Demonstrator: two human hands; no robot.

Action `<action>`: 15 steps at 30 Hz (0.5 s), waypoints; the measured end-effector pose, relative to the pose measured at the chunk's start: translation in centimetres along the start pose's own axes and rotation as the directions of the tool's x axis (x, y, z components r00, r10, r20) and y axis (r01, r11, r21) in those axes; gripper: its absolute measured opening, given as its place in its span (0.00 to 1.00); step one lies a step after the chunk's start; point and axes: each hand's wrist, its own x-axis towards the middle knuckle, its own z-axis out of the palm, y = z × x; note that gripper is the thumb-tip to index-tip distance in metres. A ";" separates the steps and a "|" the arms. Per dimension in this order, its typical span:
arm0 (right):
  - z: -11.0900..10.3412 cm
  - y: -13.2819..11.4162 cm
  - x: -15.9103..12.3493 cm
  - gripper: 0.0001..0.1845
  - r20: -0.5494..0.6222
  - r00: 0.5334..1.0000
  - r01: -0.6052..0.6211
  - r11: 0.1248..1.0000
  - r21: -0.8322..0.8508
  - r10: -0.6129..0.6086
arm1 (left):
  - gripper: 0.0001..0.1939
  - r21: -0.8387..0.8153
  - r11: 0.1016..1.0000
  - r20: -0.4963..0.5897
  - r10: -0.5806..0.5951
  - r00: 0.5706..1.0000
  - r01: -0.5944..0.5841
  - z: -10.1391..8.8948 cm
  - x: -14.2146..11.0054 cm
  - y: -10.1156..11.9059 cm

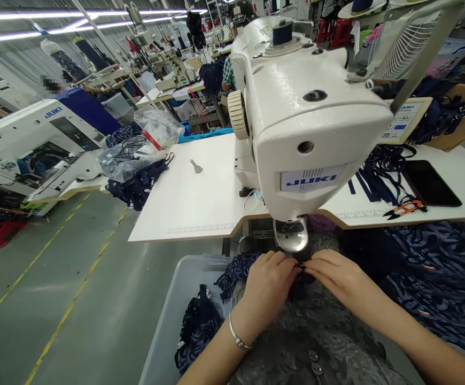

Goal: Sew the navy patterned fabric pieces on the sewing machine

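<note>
Just below the needle area of a white JUKI sewing machine point(312, 107), my left hand point(270, 278) and my right hand point(331, 270) meet. The fingertips of both pinch a small dark piece of fabric point(300, 266); its exact shape is mostly hidden by the fingers. Right in front of them is the machine's rounded metal plate point(294, 241). A bracelet circles my left wrist. Navy patterned garments point(444, 283) lie to the right of my right arm. Left of my lap, more navy patterned pieces point(200, 331) rest in a translucent plastic bin point(162, 321).
The white tabletop point(200, 198) has a printed ruler edge and a small metal key-like piece point(196, 167). On the right are orange thread snips point(405, 208), a black phone point(432, 183) and navy straps point(371, 179). Plastic-bagged garments point(136, 155) sit at left, beside another JUKI machine point(52, 139).
</note>
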 end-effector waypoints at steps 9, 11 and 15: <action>2.5 1.9 -0.5 0.15 0.072 0.903 -0.379 0.706 0.598 0.424 | 0.13 -0.581 0.779 0.181 -0.159 0.971 0.236 1.8 -0.1 -0.8; 3.3 1.5 -0.6 0.16 0.050 0.892 -0.377 0.677 0.632 0.450 | 0.13 -0.724 0.616 0.219 -0.219 0.951 0.309 2.2 -0.1 -0.4; 3.9 1.6 -1.0 0.17 -0.020 0.903 -0.342 0.748 0.568 0.429 | 0.11 -0.723 0.602 0.183 -0.307 0.934 0.339 2.4 0.0 0.1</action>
